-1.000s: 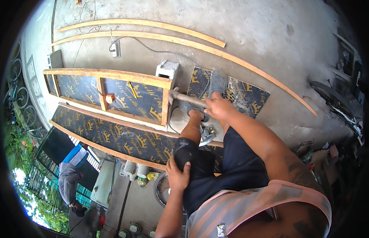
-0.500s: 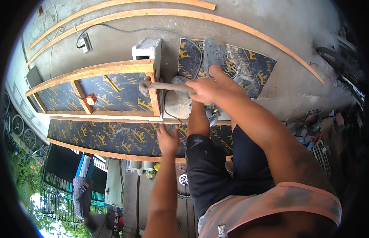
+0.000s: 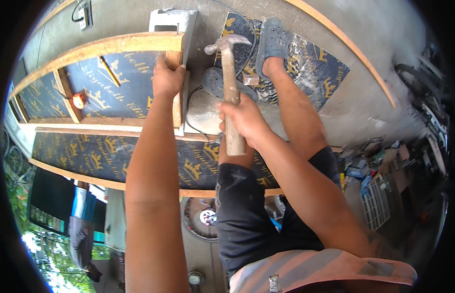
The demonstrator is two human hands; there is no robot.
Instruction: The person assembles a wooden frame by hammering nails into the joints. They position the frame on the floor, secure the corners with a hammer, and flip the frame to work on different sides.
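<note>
My right hand (image 3: 243,119) grips the wooden handle of a claw hammer (image 3: 229,73), whose steel head is raised over the corner of a wooden frame (image 3: 98,48). My left hand (image 3: 167,77) presses on the frame's short end piece (image 3: 177,100), close to the hammer head. The frame lies on dark printed panels (image 3: 121,88) on a concrete floor. My feet in grey clogs (image 3: 273,43) rest on another dark panel beyond the hammer.
A grey concrete block (image 3: 173,22) stands past the frame's corner. A long thin wooden strip (image 3: 354,53) curves across the floor at the right. A red tape measure (image 3: 78,101) lies inside the frame. A power strip (image 3: 84,12) and cluttered items (image 3: 379,171) sit at the edges.
My left hand has risen from my knee to the frame's end piece. My right hand has swung the hammer from lying sideways to pointing upward over the frame's corner.
</note>
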